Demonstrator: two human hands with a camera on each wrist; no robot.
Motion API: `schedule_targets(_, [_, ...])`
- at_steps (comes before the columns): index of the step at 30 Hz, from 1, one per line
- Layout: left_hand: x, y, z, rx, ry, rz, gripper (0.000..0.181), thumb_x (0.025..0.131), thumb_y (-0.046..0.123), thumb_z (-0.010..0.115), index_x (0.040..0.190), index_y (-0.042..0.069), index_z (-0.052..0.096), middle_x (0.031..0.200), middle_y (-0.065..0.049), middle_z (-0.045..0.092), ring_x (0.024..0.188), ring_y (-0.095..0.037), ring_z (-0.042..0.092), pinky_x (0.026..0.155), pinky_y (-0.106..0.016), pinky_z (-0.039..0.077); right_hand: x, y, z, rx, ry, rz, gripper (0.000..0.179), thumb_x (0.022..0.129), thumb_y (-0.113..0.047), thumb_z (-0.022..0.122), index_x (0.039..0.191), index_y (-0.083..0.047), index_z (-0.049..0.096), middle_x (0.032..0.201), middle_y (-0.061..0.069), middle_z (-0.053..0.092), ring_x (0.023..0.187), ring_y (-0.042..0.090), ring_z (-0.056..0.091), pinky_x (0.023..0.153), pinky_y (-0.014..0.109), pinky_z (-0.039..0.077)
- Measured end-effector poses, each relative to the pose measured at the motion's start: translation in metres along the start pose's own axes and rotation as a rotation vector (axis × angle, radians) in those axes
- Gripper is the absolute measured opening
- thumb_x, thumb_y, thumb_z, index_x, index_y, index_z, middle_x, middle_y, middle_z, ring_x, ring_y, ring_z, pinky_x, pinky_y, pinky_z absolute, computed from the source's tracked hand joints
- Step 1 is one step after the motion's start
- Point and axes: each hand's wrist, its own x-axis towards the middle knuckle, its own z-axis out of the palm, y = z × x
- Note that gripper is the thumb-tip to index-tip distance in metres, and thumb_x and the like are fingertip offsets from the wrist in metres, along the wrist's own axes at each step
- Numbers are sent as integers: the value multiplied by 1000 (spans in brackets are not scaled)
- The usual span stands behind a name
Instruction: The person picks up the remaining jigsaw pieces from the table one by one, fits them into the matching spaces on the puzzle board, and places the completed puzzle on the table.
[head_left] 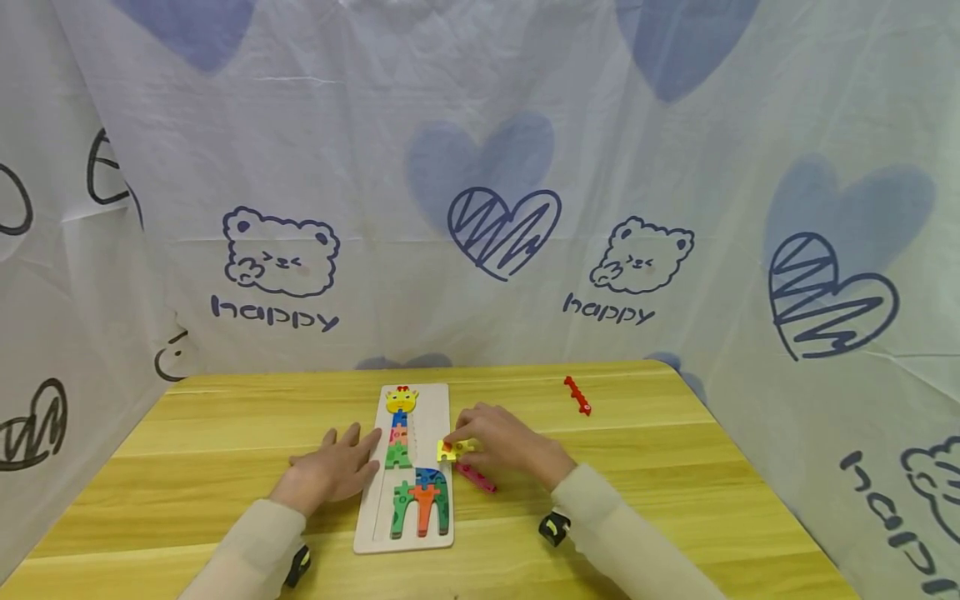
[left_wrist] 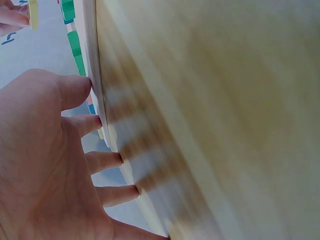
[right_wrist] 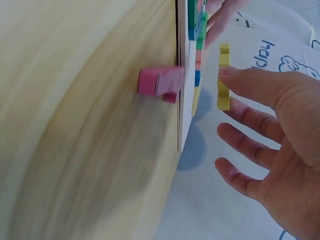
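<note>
Between the thumb and fingers of my right hand (head_left: 504,440) a yellow puzzle piece (head_left: 446,455) is pinched, raised beside the board's right edge. In the right wrist view the yellow piece (right_wrist: 224,92) appears edge-on, clear of the board. My left hand (head_left: 328,473) lies at the board's left side with its fingers spread; in the left wrist view its thumb (left_wrist: 75,91) meets the board's edge. The pale giraffe puzzle board (head_left: 432,417) holds a yellow head (head_left: 401,402), several neck pieces and coloured body and leg pieces. A bare gap lies between neck and body.
A pink puzzle piece (head_left: 477,477) lies on the table just right of the board, under my right hand. Farther back on the right is a long red piece (head_left: 577,396). The wooden table (head_left: 660,492) ends at a printed white cloth (head_left: 390,167).
</note>
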Motion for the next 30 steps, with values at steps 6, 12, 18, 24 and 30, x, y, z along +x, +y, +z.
schedule_targets(6, [0,1,0,6,0,0,61,108,42,45,162,18,33,168,-24,26,150,-61,25,93,-95,27,8,-12,-1,-12,-13,-15,35,96,-32,74,130,-24,74,125,0,72,106,14,61,92,24,52])
schedule_targets(12, [0,1,0,15,-4,-4,61,108,41,45,162,18,33,168,-24,27,150,-61,25,93,-95,28,18,-21,0,-28,-33,-27,36,95,-35,74,131,-27,73,125,-2,72,107,12,61,93,23,52])
schedule_targets(18, [1,0,0,16,-9,-4,61,108,42,45,162,18,33,168,-25,27,149,-61,26,92,-95,28,26,-30,4,-29,-34,-41,36,96,-35,74,131,-28,73,126,-2,72,108,13,61,93,24,52])
schedule_targets(24, [1,0,0,16,-10,-5,61,108,42,45,162,18,34,168,-25,27,149,-62,26,92,-95,28,34,-36,8,-47,-50,-64,35,96,-36,73,131,-29,73,126,-4,72,109,12,62,93,23,52])
schedule_targets(30, [0,1,-1,13,-13,-5,61,108,41,46,162,18,33,168,-24,27,149,-61,26,92,-95,28,41,-42,11,-62,-57,-85,34,96,-39,74,128,-29,74,126,-6,72,108,11,62,92,23,52])
